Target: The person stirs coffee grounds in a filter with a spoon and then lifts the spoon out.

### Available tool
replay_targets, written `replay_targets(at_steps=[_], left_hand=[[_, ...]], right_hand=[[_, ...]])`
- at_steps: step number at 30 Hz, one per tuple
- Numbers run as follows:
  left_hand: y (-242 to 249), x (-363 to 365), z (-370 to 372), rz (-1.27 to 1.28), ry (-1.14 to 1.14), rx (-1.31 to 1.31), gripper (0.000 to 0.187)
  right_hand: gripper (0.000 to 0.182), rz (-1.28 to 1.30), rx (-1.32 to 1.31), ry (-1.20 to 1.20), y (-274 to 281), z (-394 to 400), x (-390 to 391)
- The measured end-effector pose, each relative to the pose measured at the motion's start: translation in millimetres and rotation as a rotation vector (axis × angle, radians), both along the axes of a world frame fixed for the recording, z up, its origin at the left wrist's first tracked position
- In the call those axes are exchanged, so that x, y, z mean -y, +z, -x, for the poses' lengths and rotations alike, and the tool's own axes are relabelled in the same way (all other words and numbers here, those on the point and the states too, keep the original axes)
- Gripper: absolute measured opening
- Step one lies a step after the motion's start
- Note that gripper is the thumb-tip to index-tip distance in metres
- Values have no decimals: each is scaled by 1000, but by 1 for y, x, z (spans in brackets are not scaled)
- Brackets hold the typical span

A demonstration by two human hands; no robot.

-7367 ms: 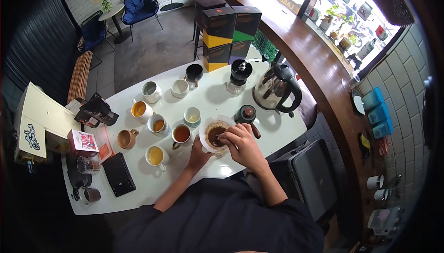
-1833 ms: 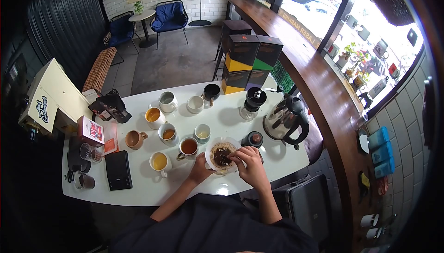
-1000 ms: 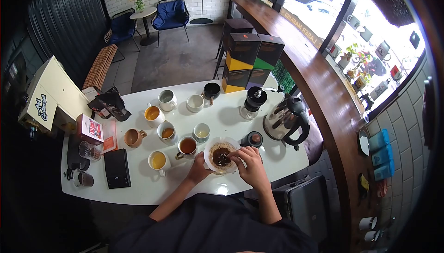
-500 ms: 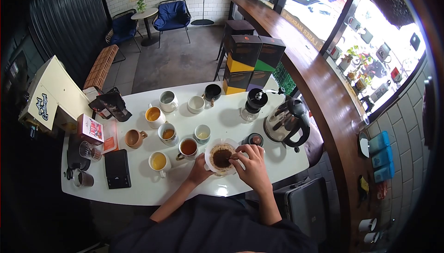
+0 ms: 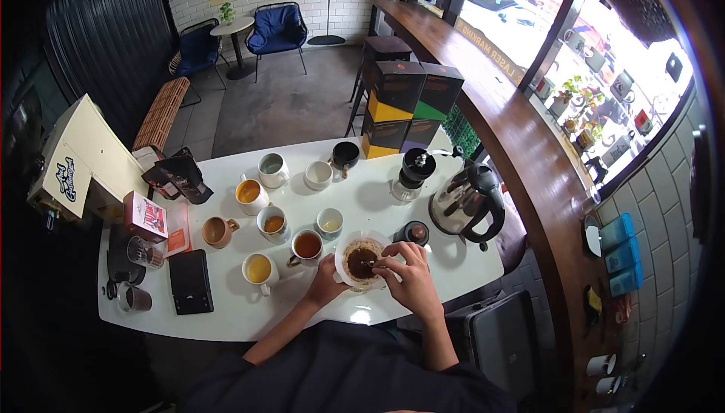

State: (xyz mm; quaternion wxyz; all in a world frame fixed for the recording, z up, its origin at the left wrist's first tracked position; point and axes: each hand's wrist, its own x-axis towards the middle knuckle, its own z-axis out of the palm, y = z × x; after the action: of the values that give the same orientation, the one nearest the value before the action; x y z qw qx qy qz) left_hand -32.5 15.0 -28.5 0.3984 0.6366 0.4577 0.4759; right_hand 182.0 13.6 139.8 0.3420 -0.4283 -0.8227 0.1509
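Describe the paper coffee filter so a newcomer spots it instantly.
Find the white table filling the middle of the view. Near its front edge, between the person's left hand and right hand, is the paper coffee filter. Unlike the mug of reddish-brown liquid just left of it, it is a pale paper cone with dark coffee inside.

Counter [image 5: 234, 313]: nine cups [image 5: 259, 269], two glass vessels [image 5: 134, 297], four stacked dark boxes [image 5: 395, 86], one red-and-white box [image 5: 146, 216], one flat black device [image 5: 190, 282], one kettle [image 5: 459, 200], one hand grinder [image 5: 412, 174], one filter cone [image 5: 343, 256]; off it, two blue chairs [image 5: 276, 30], three blue containers [image 5: 622, 254], two white mugs [image 5: 600, 365] at far right
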Motion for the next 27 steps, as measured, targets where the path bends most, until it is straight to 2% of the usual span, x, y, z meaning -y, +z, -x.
replay_targets(at_steps=[5, 27], left_hand=[[14, -1, -1, -46, -26, -3, 55], [0, -1, 1, -47, -18, -17, 53]], right_hand=[[11, 4, 2, -17, -2, 0, -3], [11, 87, -55, -11, -3, -4, 0]])
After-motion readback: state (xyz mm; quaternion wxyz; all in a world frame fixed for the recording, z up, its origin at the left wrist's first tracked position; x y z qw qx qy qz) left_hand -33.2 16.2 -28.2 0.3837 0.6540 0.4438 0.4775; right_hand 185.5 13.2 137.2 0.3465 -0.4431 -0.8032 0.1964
